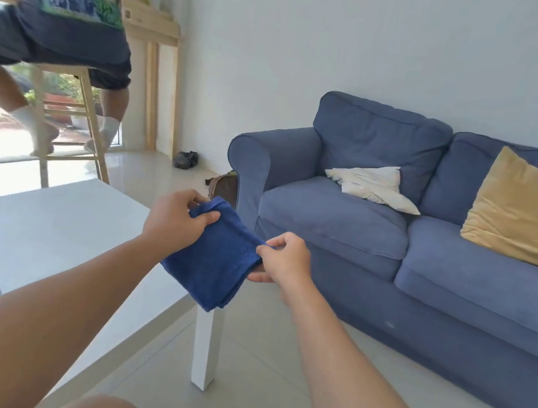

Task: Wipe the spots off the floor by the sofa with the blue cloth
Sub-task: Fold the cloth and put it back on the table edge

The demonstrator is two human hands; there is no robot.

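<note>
1. Sitting at the far left is another person on a wooden stool by the window, well apart from the work.
2. Next comes the white counter; its near right corner and leg lie just under the cloth.
3. Left hand: the fingers pinch the far top corner of the cloth, thumb over the fold.
4. The cloth is held in the air between both hands, above the counter's right corner and in front of the sofa's arm. It is folded into several layers and its lower end hangs loose.
5. Right hand: thumb and fingers are pressed on the cloth's right edge, nipping it.
6. The sofa fills the right side, with a white cushion and a yellow cushion on its seat.
7. The floor by the sofa is pale tile; I cannot make out spots on it from here.
8. Handling, as I judge it: the cloth is light, soft and limp, terry-like, so it will not slip but will flop and unfold if held by one corner. Best to keep it folded as a pad and press it flat under the palm, fingers spread over the top, rather than gripping an edge.
9. Wiping is not yet begun.
</note>
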